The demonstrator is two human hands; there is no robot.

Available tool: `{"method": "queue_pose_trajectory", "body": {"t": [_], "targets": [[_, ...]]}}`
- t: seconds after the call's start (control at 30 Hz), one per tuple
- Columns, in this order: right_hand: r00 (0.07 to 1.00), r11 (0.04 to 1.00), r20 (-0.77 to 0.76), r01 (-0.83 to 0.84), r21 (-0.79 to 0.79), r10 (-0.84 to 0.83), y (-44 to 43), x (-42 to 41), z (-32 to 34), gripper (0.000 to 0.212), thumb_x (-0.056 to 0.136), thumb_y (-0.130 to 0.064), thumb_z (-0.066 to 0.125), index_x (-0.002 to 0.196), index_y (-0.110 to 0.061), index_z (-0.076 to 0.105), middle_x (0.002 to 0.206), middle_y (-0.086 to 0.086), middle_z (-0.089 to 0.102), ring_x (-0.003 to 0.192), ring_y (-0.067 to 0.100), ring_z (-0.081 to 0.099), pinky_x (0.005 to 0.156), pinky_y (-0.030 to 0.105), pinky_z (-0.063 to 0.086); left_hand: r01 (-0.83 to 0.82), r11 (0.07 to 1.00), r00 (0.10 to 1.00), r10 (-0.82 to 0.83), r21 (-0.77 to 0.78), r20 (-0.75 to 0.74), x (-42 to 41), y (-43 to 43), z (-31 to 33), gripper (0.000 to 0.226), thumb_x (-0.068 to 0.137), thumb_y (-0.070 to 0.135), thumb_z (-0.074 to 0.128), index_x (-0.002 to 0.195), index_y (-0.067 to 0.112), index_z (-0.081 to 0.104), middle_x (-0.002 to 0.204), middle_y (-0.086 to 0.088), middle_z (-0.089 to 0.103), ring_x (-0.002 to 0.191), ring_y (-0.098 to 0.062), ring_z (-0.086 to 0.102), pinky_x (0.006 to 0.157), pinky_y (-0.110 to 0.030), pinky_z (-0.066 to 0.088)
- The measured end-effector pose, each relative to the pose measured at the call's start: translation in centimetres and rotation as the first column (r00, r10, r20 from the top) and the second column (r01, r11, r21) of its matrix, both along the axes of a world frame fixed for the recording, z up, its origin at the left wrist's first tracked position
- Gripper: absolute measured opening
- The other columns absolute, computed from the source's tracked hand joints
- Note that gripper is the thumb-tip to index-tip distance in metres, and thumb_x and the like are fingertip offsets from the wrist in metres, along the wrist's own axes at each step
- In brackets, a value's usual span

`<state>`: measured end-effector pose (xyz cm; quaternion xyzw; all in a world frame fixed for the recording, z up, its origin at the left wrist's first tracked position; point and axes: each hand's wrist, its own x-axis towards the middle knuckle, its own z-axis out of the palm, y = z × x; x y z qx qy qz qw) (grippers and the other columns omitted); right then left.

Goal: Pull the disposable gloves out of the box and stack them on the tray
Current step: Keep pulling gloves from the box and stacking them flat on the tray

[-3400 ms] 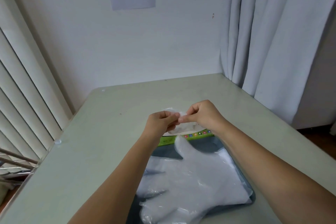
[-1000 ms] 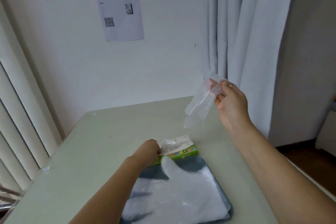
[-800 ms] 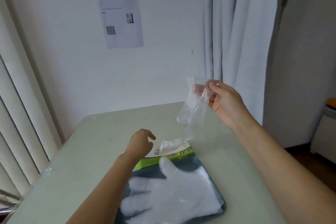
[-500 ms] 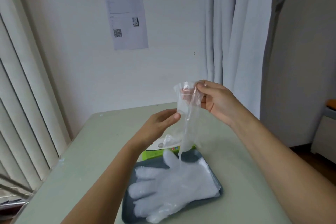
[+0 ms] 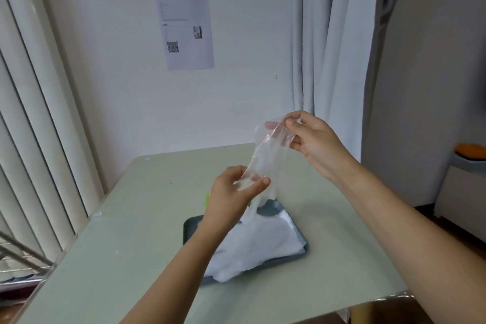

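Both hands pinch one glove [image 5: 265, 158], right hand [image 5: 313, 139] at top, left hand [image 5: 236, 192] lower (probably to unfold it), above the tray [image 5: 190, 226].

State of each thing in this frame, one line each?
Held glove: crumpled, stretched in air.
Left hand: pinches its lower end.
Right hand: pinches its upper end.
Tray: on table, mostly covered.
Glove stack: flat on tray.
Box: mostly hidden behind left hand.
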<state>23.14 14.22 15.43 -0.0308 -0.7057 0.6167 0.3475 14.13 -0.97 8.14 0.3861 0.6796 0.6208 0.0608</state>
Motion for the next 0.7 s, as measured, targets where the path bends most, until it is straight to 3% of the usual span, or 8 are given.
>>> {"method": "queue_pose_trajectory", "body": {"t": [0.1,0.2,0.27,0.33,0.4,0.5,0.6,0.7], "targets": [[0.998,0.998,0.005,0.058,0.006,-0.058,-0.1,0.9,-0.2,0.013,0.100,-0.009,0.045,0.092,-0.009,0.055,0.099,0.010,0.074,0.089,0.025,0.071,0.080,0.030,0.057,0.037,0.997,0.998,-0.040,0.066,0.050,-0.1,-0.8,0.4,0.027,0.083,0.019,0.074,0.065,0.009,0.056,0.058,0.014,0.052,0.053,0.000,0.047,0.056,-0.011,0.036],[0.995,0.996,0.058,0.086,0.020,-0.087,0.4,2.5,-0.4,0.006,0.097,-0.006,0.050,0.094,-0.008,0.055,0.092,0.010,0.075,0.078,0.026,0.071,0.072,0.030,0.058,0.182,0.973,0.968,-0.202,0.140,0.146,-0.4,-2.1,1.9,0.030,0.081,0.011,0.073,0.080,-0.012,0.055,0.078,-0.014,0.063,0.074,-0.016,0.062,0.074,-0.021,0.052],[0.988,1.000,0.156,0.017,-0.025,-0.013,0.8,3.7,-0.2,0.007,0.094,-0.012,0.056,0.099,-0.007,0.058,0.092,0.013,0.074,0.078,0.025,0.070,0.074,0.031,0.058,0.271,0.957,0.942,-0.285,0.101,0.178,-0.5,-3.0,3.3,0.026,0.080,0.007,0.072,0.085,-0.012,0.054,0.093,-0.022,0.071,0.086,-0.024,0.070,0.081,-0.027,0.057],[0.940,0.984,0.308,-0.110,-0.143,0.150,1.2,4.6,0.0,0.040,0.082,-0.037,0.064,0.102,-0.002,0.066,0.095,0.017,0.073,0.082,0.025,0.071,0.076,0.030,0.058,0.356,0.934,0.921,-0.349,-0.012,0.173,-0.9,-3.6,4.6,0.017,0.086,-0.002,0.063,0.078,0.003,0.048,0.094,-0.022,0.072,0.086,-0.027,0.072,0.079,-0.030,0.059],[0.845,0.943,0.432,-0.230,-0.240,0.316,1.7,4.9,-0.2,0.069,0.064,-0.059,0.071,0.103,-0.001,0.072,0.106,0.021,0.070,0.091,0.027,0.071,0.080,0.031,0.057,0.419,0.895,0.904,-0.395,-0.150,0.166,-1.6,-3.9,5.7,0.026,0.091,-0.005,0.055,0.074,0.010,0.042,0.093,-0.020,0.073,0.082,-0.027,0.073,0.074,-0.029,0.060],[0.722,0.902,0.542,-0.333,-0.274,0.431,2.5,4.3,-1.5,0.087,0.049,-0.066,0.082,0.106,-0.001,0.072,0.117,0.023,0.065,0.103,0.029,0.067,0.089,0.034,0.055,0.500,0.814,0.866,-0.471,-0.294,0.168,-2.9,-3.7,6.5,0.033,0.090,-0.004,0.058,0.070,0.013,0.038,0.095,-0.023,0.072,0.083,-0.029,0.073,0.069,-0.027,0.059],[0.706,0.892,0.546,-0.331,-0.307,0.450,2.0,3.0,-3.3,0.067,0.055,-0.049,0.086,0.100,0.000,0.074,0.113,0.023,0.067,0.100,0.028,0.068,0.087,0.032,0.056,0.536,0.748,0.843,-0.503,-0.392,0.193,-4.0,-3.1,6.5,0.034,0.090,-0.003,0.058,0.067,0.012,0.038,0.092,-0.021,0.072,0.085,-0.031,0.072,0.069,-0.027,0.058],[0.780,0.944,0.537,-0.222,-0.245,0.323,0.7,1.4,-5.1,0.026,0.078,-0.019,0.073,0.095,0.000,0.070,0.090,0.014,0.073,0.079,0.018,0.072,0.069,0.021,0.057,0.492,0.722,0.867,-0.456,-0.487,0.200,-5.0,-2.3,5.7,0.028,0.093,0.000,0.055,0.070,0.012,0.044,0.075,-0.007,0.072,0.074,-0.022,0.071,0.062,-0.022,0.054]]}}
